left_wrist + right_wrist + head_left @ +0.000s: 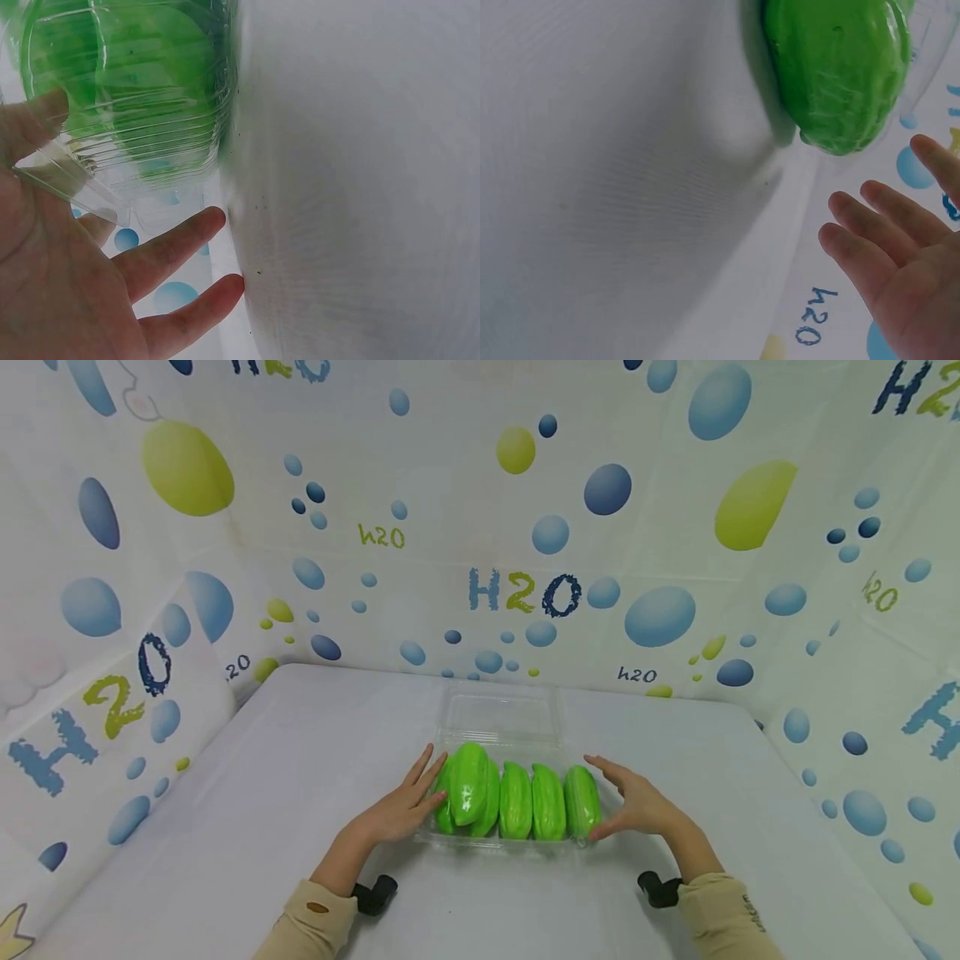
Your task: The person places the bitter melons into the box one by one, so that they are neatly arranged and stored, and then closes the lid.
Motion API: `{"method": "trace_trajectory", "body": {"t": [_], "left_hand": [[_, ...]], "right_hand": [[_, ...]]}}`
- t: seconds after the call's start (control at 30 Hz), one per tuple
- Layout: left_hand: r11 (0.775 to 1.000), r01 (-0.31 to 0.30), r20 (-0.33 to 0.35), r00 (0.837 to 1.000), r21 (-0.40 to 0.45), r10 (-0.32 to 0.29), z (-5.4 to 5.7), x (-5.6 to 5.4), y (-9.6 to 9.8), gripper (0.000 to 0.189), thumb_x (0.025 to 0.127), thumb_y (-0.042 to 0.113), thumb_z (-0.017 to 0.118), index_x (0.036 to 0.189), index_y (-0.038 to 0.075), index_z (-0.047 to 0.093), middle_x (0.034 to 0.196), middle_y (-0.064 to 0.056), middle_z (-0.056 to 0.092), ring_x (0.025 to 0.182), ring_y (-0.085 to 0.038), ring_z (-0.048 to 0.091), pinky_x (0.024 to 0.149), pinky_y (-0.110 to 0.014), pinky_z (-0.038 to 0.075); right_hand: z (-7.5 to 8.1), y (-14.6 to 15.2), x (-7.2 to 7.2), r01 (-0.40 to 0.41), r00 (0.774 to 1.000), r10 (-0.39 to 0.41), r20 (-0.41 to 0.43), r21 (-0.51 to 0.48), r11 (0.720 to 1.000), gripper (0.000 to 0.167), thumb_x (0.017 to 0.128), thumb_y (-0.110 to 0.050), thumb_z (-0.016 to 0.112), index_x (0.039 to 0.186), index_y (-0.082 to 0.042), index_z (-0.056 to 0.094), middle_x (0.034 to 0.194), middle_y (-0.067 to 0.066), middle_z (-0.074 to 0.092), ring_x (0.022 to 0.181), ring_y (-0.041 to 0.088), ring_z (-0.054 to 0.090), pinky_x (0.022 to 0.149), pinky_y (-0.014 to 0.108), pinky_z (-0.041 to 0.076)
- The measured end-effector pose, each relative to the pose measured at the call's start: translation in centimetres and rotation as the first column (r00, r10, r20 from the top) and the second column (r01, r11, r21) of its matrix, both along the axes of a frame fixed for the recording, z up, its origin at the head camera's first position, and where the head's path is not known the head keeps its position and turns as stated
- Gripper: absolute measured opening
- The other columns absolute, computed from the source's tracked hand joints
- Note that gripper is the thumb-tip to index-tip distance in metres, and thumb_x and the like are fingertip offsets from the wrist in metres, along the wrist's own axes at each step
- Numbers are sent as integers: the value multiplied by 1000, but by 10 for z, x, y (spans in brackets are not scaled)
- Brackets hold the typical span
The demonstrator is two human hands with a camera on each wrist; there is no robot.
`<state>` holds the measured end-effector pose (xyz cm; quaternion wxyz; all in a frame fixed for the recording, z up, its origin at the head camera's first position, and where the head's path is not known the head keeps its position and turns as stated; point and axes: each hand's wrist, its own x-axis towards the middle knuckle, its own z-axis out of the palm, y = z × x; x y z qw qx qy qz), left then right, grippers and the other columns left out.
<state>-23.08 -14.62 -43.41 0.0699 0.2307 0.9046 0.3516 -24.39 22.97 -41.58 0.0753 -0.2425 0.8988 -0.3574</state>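
Note:
In the head view, a clear plastic clamshell box (498, 842) lies on the table, holding several glossy bright green cucumber-like vegetables (515, 802). One of them (470, 783) lies on top of others at the left end. My left hand (401, 810) is at the box's left side, fingers spread; in the left wrist view its thumb (52, 109) is against the clear plastic. On the other side, my right hand (641, 802) curves loosely beside the rightmost green vegetable (582, 802), holding nothing. The right wrist view shows its fingers (859, 240) apart from that vegetable.
The box's transparent lid (501, 714) is folded back behind it, flat on the white table (337, 727). A cloth with H2O lettering and blue and green dots (551, 535) hangs round the table's back and sides. Black straps (375, 893) are on both wrists.

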Motion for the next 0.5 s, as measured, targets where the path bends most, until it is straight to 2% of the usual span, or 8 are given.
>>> {"method": "trace_trajectory", "body": {"t": [0.3, 0.5], "left_hand": [[1000, -7, 6, 1000, -5, 7, 1, 1, 0, 60, 99, 34, 36, 148, 11, 9, 152, -14, -7, 134, -40, 14, 98, -59, 27], [1000, -9, 11, 1000, -10, 9, 0, 0, 0, 61, 99, 36, 35, 148, 13, 8, 152, -12, -8, 135, -38, 13, 99, -58, 26]], "right_hand": [[-7, -4, -2, -35, 999, 35, 2, -19, 999, 112, 54, -31, 88, 142, 2, 26, 144, 24, 26, 124, 50, 30, 97, 56, 29], [-8, -5, -3, -51, 998, 52, 22, -38, 998, 110, 55, -22, 89, 141, 4, 26, 143, 25, 27, 123, 50, 33, 97, 57, 29]]}}
